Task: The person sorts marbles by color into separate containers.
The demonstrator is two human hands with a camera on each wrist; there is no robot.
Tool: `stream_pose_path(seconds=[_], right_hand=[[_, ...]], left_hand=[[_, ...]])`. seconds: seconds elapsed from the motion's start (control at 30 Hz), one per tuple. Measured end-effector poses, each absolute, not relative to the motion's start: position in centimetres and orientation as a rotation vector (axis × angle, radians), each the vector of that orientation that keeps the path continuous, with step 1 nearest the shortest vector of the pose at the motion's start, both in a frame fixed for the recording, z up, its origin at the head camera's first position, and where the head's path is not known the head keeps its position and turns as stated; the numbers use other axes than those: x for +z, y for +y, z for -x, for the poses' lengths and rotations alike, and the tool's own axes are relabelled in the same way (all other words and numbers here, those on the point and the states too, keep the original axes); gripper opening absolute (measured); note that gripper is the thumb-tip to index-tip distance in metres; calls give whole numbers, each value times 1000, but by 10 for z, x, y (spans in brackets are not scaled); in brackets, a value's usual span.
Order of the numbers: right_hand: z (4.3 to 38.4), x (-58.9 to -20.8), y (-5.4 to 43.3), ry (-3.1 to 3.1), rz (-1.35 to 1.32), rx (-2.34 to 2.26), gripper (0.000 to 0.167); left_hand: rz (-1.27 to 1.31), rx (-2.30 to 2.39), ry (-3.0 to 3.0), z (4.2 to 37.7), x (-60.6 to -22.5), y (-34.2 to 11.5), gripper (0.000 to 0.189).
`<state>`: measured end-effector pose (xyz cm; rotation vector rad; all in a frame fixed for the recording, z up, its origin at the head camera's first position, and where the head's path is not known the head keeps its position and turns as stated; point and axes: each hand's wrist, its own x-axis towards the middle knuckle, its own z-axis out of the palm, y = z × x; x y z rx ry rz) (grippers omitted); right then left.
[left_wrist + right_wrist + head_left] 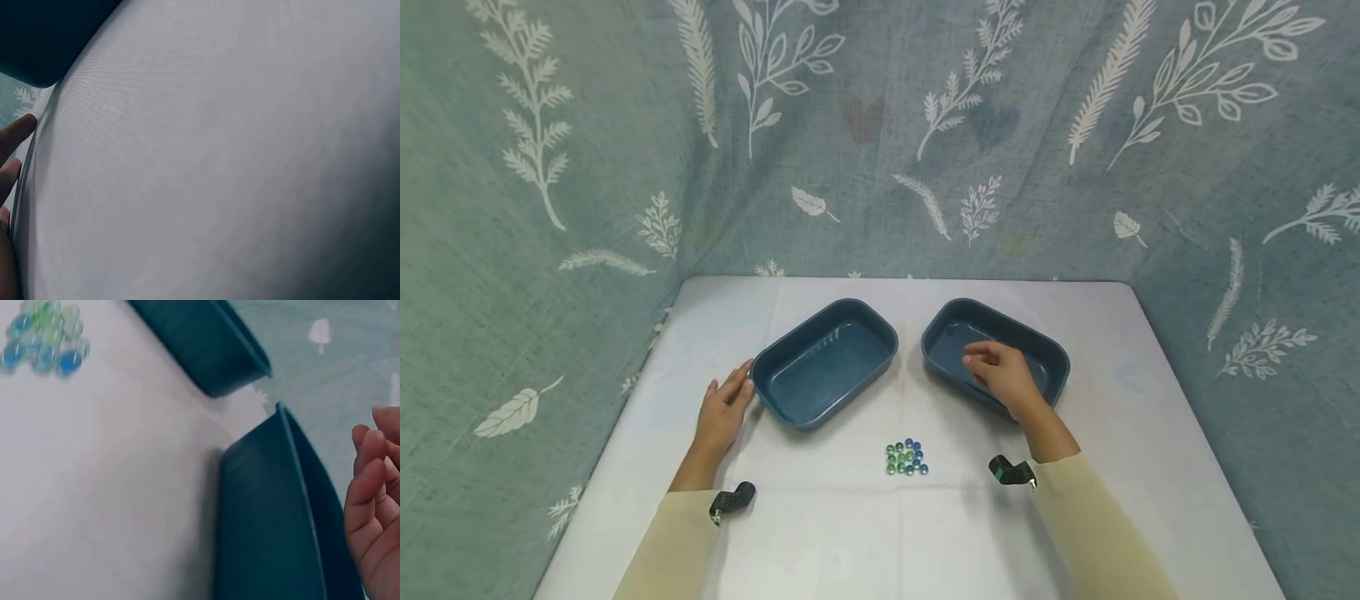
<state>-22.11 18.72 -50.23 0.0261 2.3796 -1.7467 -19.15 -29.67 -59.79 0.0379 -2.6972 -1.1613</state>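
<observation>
A left blue tray (827,367) and a right blue tray (1045,350) lie angled on the white table. My left hand (722,412) rests beside the left tray, fingers extended, fingertips at its near left edge. Over the right tray is my right hand (1003,375), its fingers loosely bent; no object shows between them in the right wrist view. A small dark round spot shows in the far left corner of the right tray. Green and blue glass marbles (906,457) sit grouped in front of the trays, seen also as marbles (47,337) in the right wrist view.
White cloth (820,533) covers the table. A leaf-patterned blue-green curtain (880,167) hangs behind it and along both sides. A narrow gap separates the two trays.
</observation>
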Motion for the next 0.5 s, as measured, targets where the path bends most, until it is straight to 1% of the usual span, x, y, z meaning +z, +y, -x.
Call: stream_pose_path(seconds=[0.13,0.4,0.5], right_hand=[[207,-500,186,2352,-25,-1842,32],[180,-502,174,2320,-55,-1855,38],[171,-506,168,2341,-32,-1811,36]], left_hand=[[-40,-1173,-2708,192,-597,-298,51],[-57,-1164,-2727,191,-597,-298,52],[-50,-1151,-2725,191,-597,-297,52]])
